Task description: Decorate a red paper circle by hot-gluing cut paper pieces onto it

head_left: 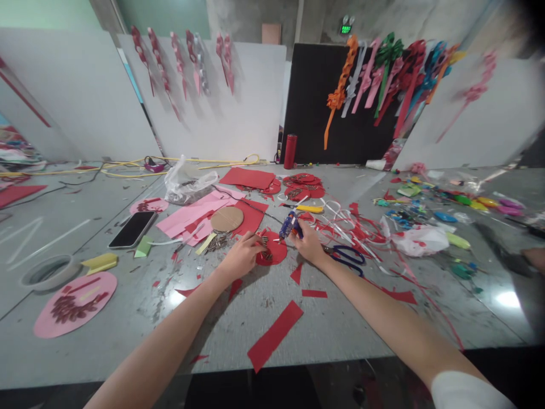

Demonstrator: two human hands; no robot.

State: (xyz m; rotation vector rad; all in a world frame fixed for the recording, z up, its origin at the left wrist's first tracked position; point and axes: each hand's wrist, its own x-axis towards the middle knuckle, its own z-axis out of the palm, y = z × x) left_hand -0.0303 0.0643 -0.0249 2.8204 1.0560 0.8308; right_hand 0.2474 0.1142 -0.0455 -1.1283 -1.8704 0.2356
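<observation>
A round red paper disc [276, 250] lies on the grey table, with small brown pieces on its left part. My left hand [243, 257] rests at the disc's left edge, its fingers bent together by the brown pieces; what they hold, if anything, is too small to name. My right hand [307, 243] is wrapped round a blue glue gun [288, 225], whose tip points down at the disc. Behind my left hand are a cardboard circle [227, 218] and a pile of brown pieces [218, 242]. Blue-handled scissors [349, 257] lie right of my right hand.
A phone [133, 229], tape roll [51, 271] and pink paper disc [76, 305] lie left. Red sheets [248, 178], a yellow cutter [310, 209] and a red bottle [290, 151] stand or lie behind. Ribbons and plastic bits cover the right. Another person's hand [534, 258] shows far right.
</observation>
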